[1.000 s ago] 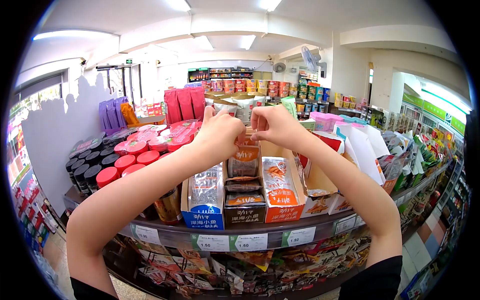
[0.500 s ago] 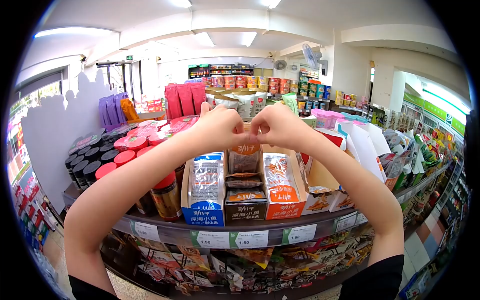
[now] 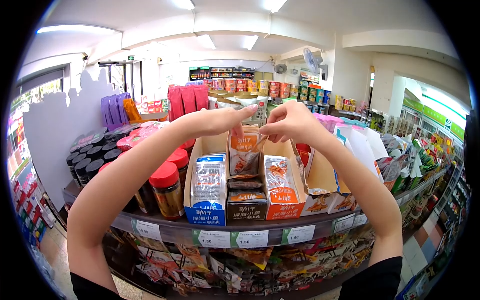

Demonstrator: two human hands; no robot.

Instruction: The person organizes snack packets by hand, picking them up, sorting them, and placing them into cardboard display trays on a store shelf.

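Note:
In the head view, an orange-and-brown fish snack packet [image 3: 243, 152] stands upright at the back of a brown display box [image 3: 246, 210], with more packets lying flat in front of it. My left hand [image 3: 222, 121] is at the packet's top left, fingers apart, one fingertip close to its top edge. At the upper right edge, my right hand [image 3: 290, 122] pinches a thin brown strip that seems to belong to the packet; its fingers partly hide the spot. A blue box [image 3: 205, 216] of silvery packets sits to the left, an orange box [image 3: 285, 210] to the right.
Red-lidded jars [image 3: 167, 192] stand left of the boxes, black-lidded jars [image 3: 93, 170] beyond. Open white cartons [image 3: 360, 150] are at the right. Price labels [image 3: 252, 239] line the shelf edge. Pink bags [image 3: 188, 100] and white bags rise behind my hands.
My hands were together over the packet's top and are now apart. The left has moved left with its fingers extended; the right has shifted right, and more of the packet's front shows.

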